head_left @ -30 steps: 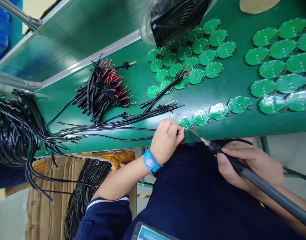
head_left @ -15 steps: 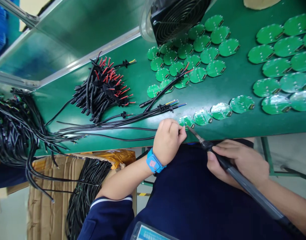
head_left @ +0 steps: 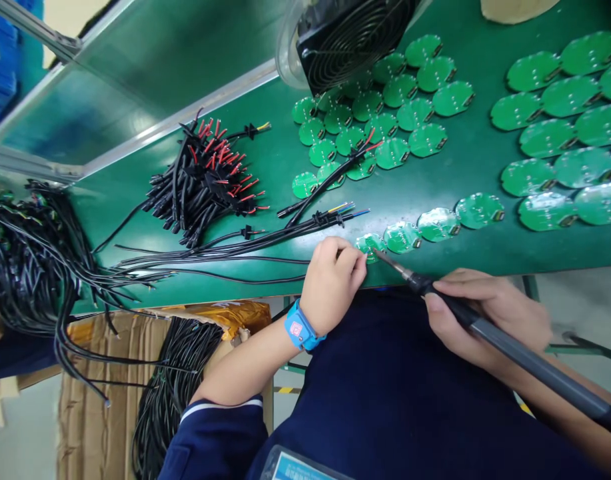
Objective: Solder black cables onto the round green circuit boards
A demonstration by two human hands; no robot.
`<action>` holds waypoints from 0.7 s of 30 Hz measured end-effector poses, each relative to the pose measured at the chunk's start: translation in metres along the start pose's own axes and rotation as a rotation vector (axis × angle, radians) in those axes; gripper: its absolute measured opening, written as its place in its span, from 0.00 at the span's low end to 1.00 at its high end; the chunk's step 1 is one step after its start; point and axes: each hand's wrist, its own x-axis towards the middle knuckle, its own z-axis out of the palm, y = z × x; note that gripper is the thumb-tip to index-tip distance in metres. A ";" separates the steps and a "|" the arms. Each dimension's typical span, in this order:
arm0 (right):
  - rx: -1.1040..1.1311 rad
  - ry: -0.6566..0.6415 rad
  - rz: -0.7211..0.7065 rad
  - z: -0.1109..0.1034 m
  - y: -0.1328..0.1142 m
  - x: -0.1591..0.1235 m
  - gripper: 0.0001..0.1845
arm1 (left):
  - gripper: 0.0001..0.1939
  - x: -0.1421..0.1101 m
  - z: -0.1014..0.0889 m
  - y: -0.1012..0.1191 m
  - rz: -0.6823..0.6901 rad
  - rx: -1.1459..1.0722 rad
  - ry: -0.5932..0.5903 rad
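Note:
My left hand, with a blue wrist strap, is pinched against the near edge of a small round green circuit board. Thin black wires run toward those fingers, and the hand seems to grip one, though the fingers hide its end. My right hand holds a grey-handled soldering iron like a pen. The iron's metal tip sits at that same board's edge. Further round boards lie in a row beside it.
Many more green boards cover the green bench mat. A black-grilled fan stands at its far side. A heap of black connector leads with red wires lies nearby. Black cable bundles hang over the edge toward a cardboard box.
My right hand and the iron's handle have shifted slightly, while the tip stays at the board. My left hand has barely moved, and the view has drifted a little.

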 end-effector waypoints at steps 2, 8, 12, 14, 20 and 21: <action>0.009 -0.041 -0.076 0.002 0.002 0.001 0.05 | 0.05 0.001 -0.003 0.000 -0.016 -0.016 -0.023; 0.016 -0.093 -0.136 0.002 0.005 0.004 0.05 | 0.04 0.008 -0.008 0.003 -0.064 -0.076 -0.079; -0.041 -0.163 -0.137 0.002 0.003 0.005 0.05 | 0.04 0.013 -0.012 0.004 -0.101 -0.106 -0.126; -0.039 -0.119 -0.153 0.002 0.001 0.004 0.05 | 0.04 0.016 -0.014 0.004 -0.118 -0.115 -0.155; 0.096 -0.059 0.165 -0.004 0.005 -0.006 0.09 | 0.06 0.024 -0.016 0.001 -0.135 -0.126 -0.220; 0.156 -0.038 0.220 -0.006 0.008 -0.008 0.08 | 0.06 0.024 -0.016 0.001 -0.136 -0.121 -0.224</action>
